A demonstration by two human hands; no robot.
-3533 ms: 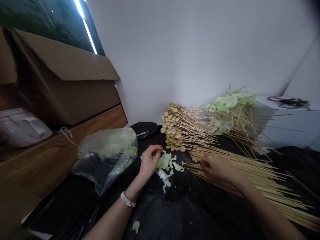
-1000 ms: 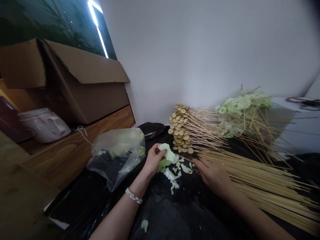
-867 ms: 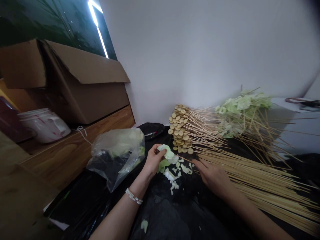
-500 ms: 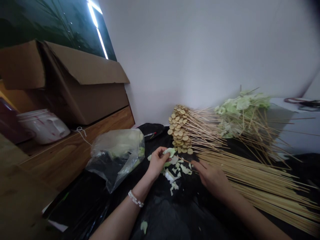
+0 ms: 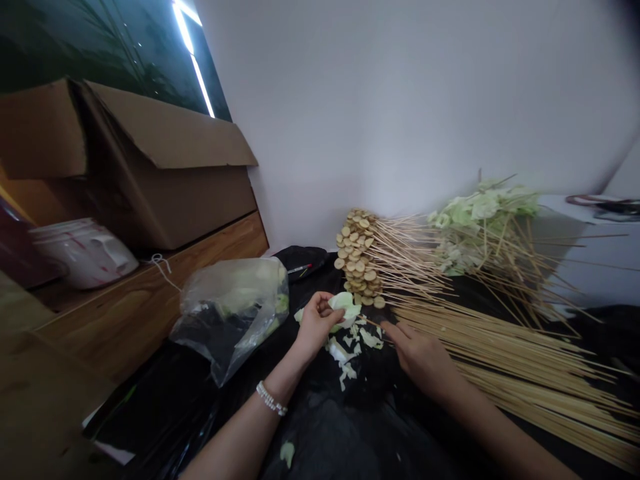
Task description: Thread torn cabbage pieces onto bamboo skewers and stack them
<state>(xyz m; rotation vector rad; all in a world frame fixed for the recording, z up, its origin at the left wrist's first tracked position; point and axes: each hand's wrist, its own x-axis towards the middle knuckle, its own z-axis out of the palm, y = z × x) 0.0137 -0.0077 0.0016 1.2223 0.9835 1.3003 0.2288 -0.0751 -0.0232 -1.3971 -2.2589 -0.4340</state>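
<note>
Near the centre, my left hand (image 5: 317, 323) pinches a pale green cabbage leaf (image 5: 346, 308) between thumb and fingers. Facing it from the right, my right hand (image 5: 420, 350) is closed on a thin wooden skewer (image 5: 371, 322), whose far end reaches the leaf. Whether the tip pierces the leaf is too small to tell. Below the hands lie torn cabbage scraps (image 5: 346, 353) on black plastic sheeting (image 5: 335, 427). Behind them are stacked skewers with round pale slices (image 5: 357, 257). Many bare skewers (image 5: 520, 360) lie beside and beyond my right hand.
A clear plastic bag (image 5: 233, 307) with cabbage stands at the left. Behind it are a cardboard box (image 5: 175, 193) and a white container (image 5: 83, 253) on a wooden surface. Cabbage-loaded skewers (image 5: 485, 213) are heaped at the right, near the wall. A red pen (image 5: 300, 269) lies behind the bag.
The leaf in my left hand now shows larger and spreads further right, against the skewer end. Both hands have stayed almost in the same place.
</note>
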